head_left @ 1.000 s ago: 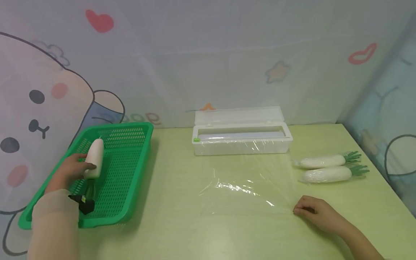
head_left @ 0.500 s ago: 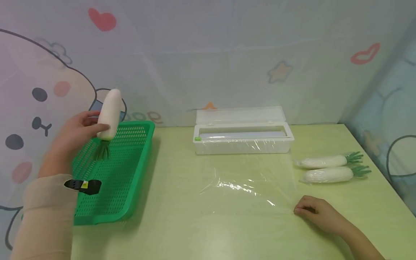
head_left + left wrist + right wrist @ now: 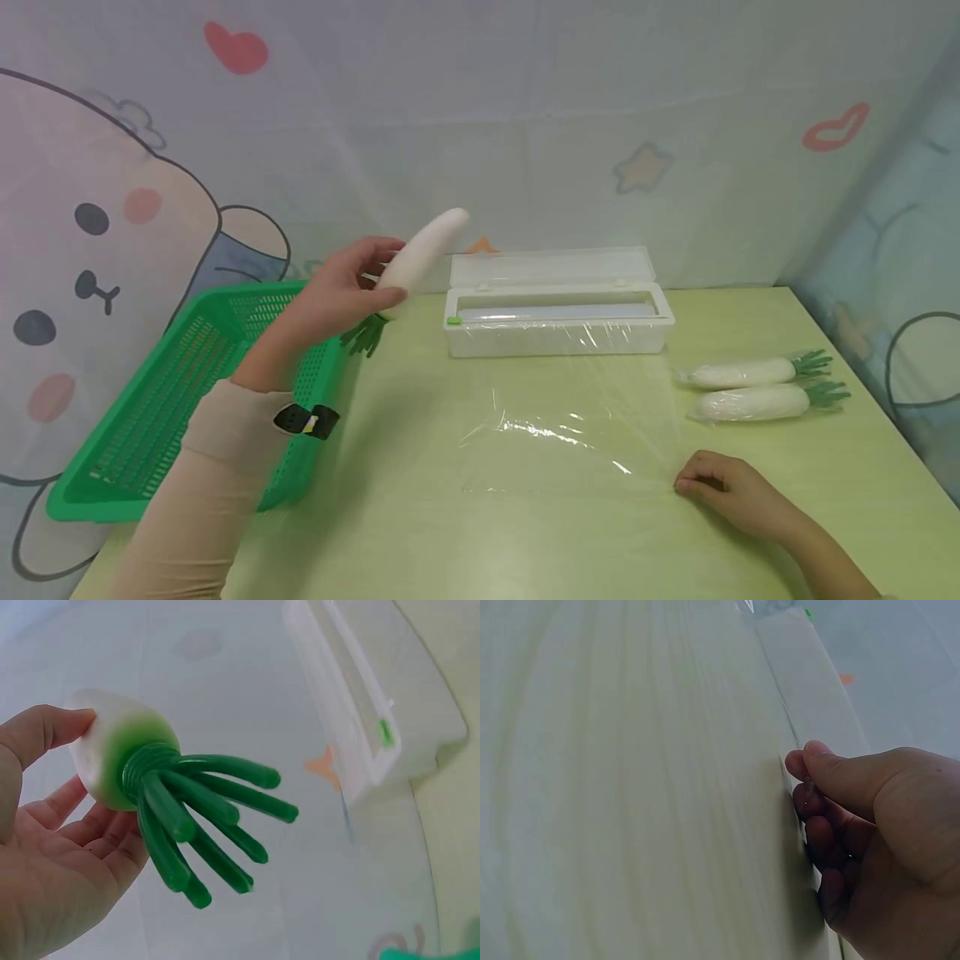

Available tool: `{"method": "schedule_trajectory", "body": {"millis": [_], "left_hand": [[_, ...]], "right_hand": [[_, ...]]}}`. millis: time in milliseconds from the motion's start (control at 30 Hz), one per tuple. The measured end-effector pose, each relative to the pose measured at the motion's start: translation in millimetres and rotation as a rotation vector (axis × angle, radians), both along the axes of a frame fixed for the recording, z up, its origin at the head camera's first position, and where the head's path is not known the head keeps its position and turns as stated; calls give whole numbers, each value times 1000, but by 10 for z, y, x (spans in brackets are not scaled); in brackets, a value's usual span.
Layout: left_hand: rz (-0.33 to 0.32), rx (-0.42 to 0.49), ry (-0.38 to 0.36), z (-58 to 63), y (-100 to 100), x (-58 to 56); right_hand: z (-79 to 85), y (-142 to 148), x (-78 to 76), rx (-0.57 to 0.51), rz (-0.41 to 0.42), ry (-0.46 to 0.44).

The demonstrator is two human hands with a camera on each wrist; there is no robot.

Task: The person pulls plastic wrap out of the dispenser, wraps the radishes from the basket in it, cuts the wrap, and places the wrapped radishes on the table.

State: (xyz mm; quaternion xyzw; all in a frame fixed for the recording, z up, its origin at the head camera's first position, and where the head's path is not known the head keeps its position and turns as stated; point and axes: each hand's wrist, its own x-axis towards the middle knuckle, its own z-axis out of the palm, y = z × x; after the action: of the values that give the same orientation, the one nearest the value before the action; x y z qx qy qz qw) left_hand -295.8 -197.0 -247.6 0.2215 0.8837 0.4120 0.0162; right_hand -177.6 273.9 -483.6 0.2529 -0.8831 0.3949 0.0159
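Observation:
A white radish (image 3: 423,250) with a green leafy top is gripped by my left hand (image 3: 341,287), held up in the air between the green basket and the white box. In the left wrist view the radish's green stalks (image 3: 202,810) point toward the camera, with the thumb on one side and fingers on the other. My right hand (image 3: 738,493) pinches the near right corner of a clear plastic film (image 3: 555,433) lying on the table. That film runs out of a white wrap dispenser box (image 3: 558,337) with its lid raised. The right wrist view shows thumb and forefinger (image 3: 817,761) pressed together.
A green plastic basket (image 3: 318,425) stands on the left of the table (image 3: 487,550). At the right lie two film-wrapped radishes (image 3: 750,372), side by side. A printed cloth (image 3: 420,108) hangs behind the table.
My left hand has lifted the radish out of the basket and carried it to the right, tilting it rightward. The right hand stays at the film's corner.

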Motion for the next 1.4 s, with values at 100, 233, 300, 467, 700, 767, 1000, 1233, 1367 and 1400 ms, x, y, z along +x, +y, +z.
{"method": "schedule_trajectory", "body": {"millis": [100, 233, 300, 467, 700, 767, 1000, 1233, 1367, 1400], "left_hand": [[-85, 8, 25, -80, 239, -15], [-164, -11, 49, -233, 548, -11], [-200, -23, 51, -343, 693, -14], [-300, -63, 40, -639, 1003, 29], [-421, -240, 47, -1023, 1413, 125], [-450, -307, 56, -1121, 1496, 142], [-487, -440, 52, -1389, 1620, 178], [-507, -484, 67, -1567, 1656, 185], [-493, -497, 51, -1624, 1655, 216], [-489, -499, 47, -1632, 1653, 225]], "right_hand": [[10, -1, 5, 3, -9, -11], [24, -7, 7, 8, -14, -14], [26, -2, 3, 11, -9, -11], [11, 4, -1, 15, -15, -16], [29, 5, 30, 15, -24, -13], [41, -7, 42, 14, -28, -14], [62, -54, 62, -15, -3, -27], [58, -59, 72, -22, -6, -36], [39, -64, 67, -28, -3, -43], [34, -66, 65, -29, -2, -44]]}}
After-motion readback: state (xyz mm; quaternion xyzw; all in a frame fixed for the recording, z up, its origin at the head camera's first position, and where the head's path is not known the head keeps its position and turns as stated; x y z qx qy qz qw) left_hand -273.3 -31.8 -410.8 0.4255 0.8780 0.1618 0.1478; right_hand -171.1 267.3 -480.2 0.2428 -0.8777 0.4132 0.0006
